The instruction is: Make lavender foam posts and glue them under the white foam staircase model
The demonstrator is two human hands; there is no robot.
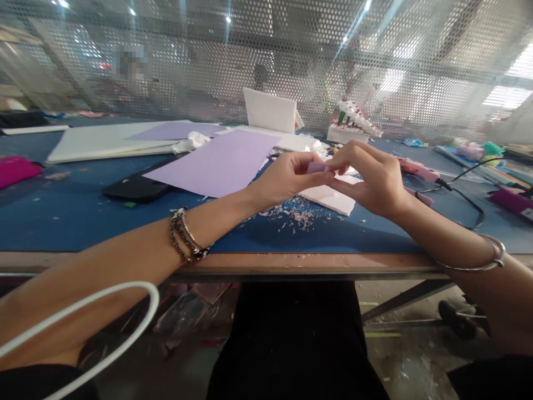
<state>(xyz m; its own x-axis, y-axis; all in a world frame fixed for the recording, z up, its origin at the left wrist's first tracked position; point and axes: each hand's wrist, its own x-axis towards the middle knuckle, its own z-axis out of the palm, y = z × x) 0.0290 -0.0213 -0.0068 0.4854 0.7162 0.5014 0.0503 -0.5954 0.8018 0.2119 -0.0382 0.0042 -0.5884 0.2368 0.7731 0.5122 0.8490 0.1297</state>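
Note:
My left hand (287,176) and my right hand (368,175) meet above the blue table, both pinching a small pale purple paper piece (317,167) between thumb and fingers. Right under them lies a white foam piece (331,198), with a scatter of paper scraps (297,214) in front of it. A large purple paper sheet (220,162) lies just left of my left hand. A beaded bracelet sits on my left wrist and a metal bangle on my right.
A black phone (137,188) lies left of the purple sheet. White boards (108,141) and an upright white foam block (270,111) stand farther back. A black cable (466,197) and pink tools lie at the right. A perforated metal screen (266,55) backs the table (62,216).

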